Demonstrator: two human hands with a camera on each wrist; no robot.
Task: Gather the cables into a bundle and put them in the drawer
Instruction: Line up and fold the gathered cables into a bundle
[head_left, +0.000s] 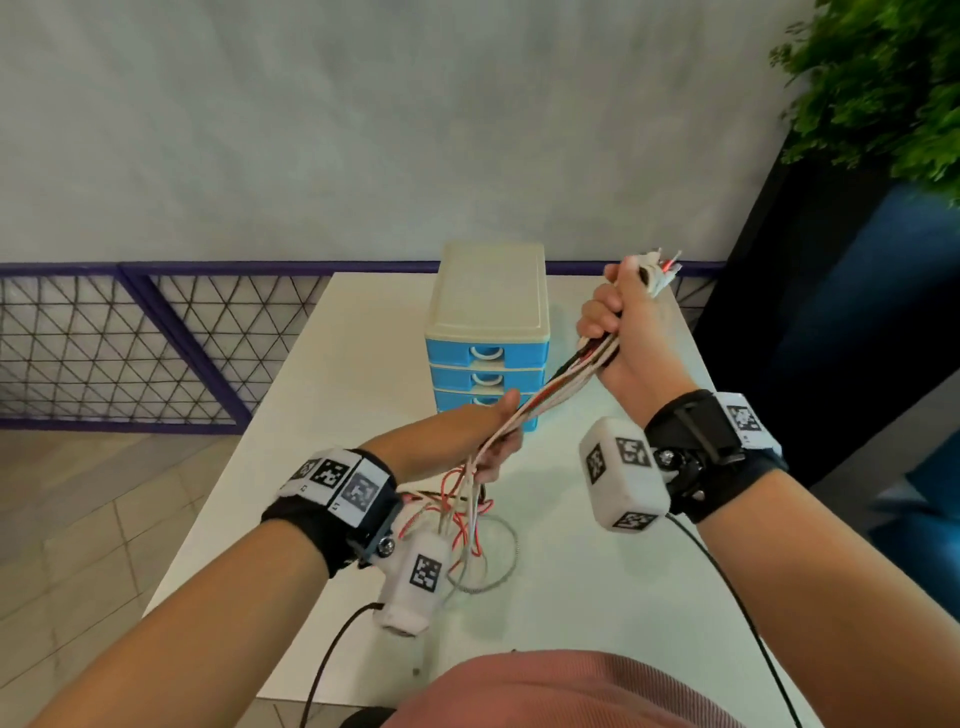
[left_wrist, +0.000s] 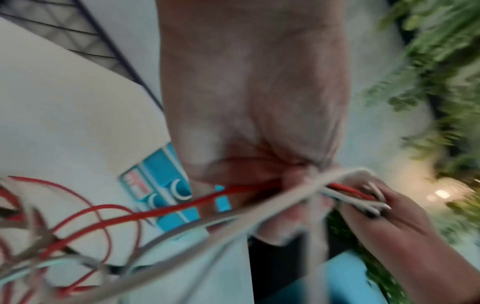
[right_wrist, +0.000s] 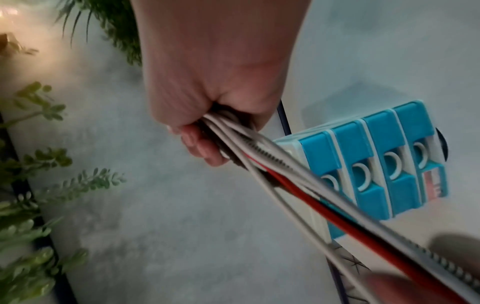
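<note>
Several white, grey, red and black cables (head_left: 550, 392) stretch taut between my two hands above the table. My right hand (head_left: 618, 322) is raised and fisted round their upper ends, whose plugs (head_left: 657, 273) stick out past my thumb. My left hand (head_left: 498, 441) grips the same strands lower down. Below it the loose ends (head_left: 467, 519) hang in loops onto the white table (head_left: 332, 395). The right wrist view shows my right hand (right_wrist: 207, 131) clenched on the cables (right_wrist: 298, 195). The blue drawer unit (head_left: 488, 332) stands behind, all its drawers closed.
A purple-framed mesh railing (head_left: 156, 338) runs behind the table at the left. A green plant (head_left: 883, 88) in a dark planter stands at the right. Black leads from the wrist cameras (head_left: 727, 582) trail over the table's near side.
</note>
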